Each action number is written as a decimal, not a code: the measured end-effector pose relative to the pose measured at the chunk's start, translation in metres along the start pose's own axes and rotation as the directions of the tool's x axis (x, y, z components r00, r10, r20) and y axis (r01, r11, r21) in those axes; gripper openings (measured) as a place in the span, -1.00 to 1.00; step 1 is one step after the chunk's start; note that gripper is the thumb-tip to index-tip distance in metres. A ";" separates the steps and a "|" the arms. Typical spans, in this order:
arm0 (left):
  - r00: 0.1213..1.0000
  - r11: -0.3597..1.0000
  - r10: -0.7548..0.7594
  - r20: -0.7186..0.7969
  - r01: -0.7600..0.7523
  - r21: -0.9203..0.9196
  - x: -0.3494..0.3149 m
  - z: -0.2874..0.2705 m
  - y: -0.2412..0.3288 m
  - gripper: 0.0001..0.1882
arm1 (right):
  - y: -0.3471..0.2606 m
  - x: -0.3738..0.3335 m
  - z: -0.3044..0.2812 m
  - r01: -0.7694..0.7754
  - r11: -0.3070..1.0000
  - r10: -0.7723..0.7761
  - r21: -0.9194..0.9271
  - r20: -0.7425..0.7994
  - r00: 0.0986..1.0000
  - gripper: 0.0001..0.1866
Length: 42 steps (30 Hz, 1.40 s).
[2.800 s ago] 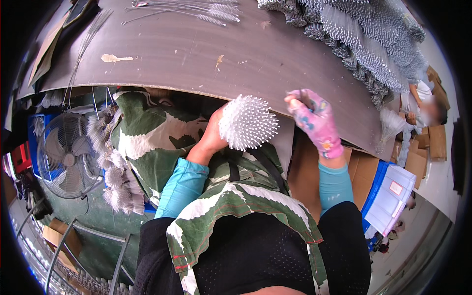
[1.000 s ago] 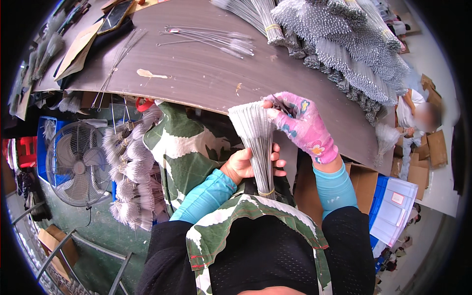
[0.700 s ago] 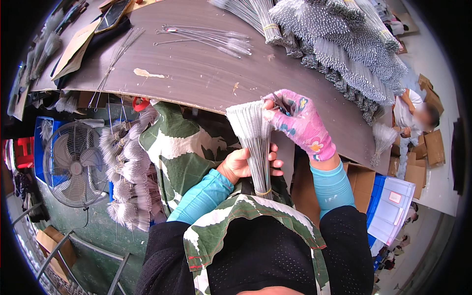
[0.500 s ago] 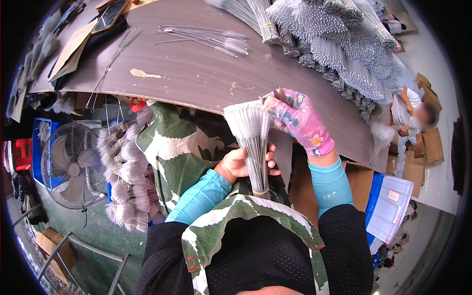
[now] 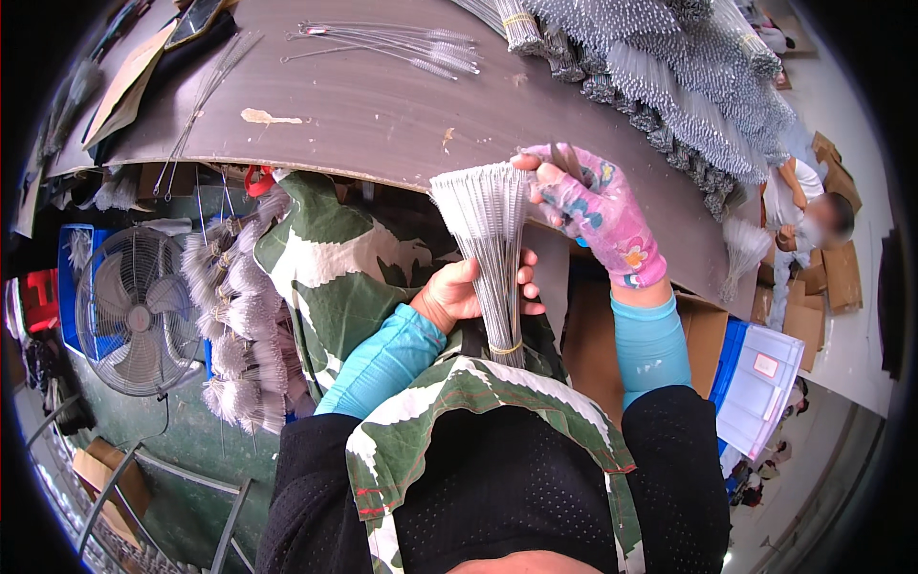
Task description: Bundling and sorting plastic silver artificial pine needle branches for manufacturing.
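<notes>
A bundle of thin wire brushes (image 5: pixel 495 253) stands upright in front of my chest, white bristle heads up and fanned out. My left hand (image 5: pixel 466 291) is closed around its wire stems, and a yellow band (image 5: pixel 506 349) ties them lower down. My right hand (image 5: pixel 601 212), in a pink flowered glove with bare fingertips, is at the upper right edge of the bristle heads. Its fingers are curled around a dark pointed metal tool (image 5: pixel 571 163), whose kind I cannot make out. Whether those fingertips also pinch a single brush is unclear.
Beyond my hands is a brown table (image 5: pixel 363 124) with several loose brushes (image 5: pixel 411 48) and a large brush pile (image 5: pixel 669 86). A fan (image 5: pixel 141 311) and hanging brush bundles (image 5: pixel 234 325) are left. Right are a cardboard box (image 5: pixel 696 340), a plastic bin (image 5: pixel 760 387) and another person (image 5: pixel 813 215).
The whole view has shifted slightly. My right wrist has swung a little to the right, while its fingertips stay beside the bristle heads. My left hand keeps its hold on the bundle.
</notes>
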<state>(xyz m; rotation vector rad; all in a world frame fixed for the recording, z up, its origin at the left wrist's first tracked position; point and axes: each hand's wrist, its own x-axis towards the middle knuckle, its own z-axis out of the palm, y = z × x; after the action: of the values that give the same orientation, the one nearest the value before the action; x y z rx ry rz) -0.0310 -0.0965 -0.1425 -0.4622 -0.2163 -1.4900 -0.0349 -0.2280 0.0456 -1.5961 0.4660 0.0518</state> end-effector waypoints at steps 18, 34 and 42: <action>0.999 0.995 -0.005 -0.046 0.010 0.096 -0.001 0.004 0.003 -0.15 | -0.005 0.014 -0.027 -0.360 0.744 0.597 -0.562 0.318 0.737 -0.56; 1.000 0.999 0.004 0.017 -0.004 0.050 0.000 0.000 0.003 -0.21 | 0.001 0.020 -0.024 -0.363 0.752 0.606 -0.551 0.360 0.709 -0.56; 1.000 0.997 0.003 -0.015 -0.002 0.077 0.000 0.002 0.003 -0.21 | 0.002 0.011 -0.042 -0.358 0.858 0.499 -0.369 0.431 0.751 -0.58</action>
<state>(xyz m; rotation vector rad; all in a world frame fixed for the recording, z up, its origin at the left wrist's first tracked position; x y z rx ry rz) -0.0282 -0.0952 -0.1415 -0.3892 -0.2599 -1.4770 -0.0356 -0.2713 0.0440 -1.6185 0.4060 0.9194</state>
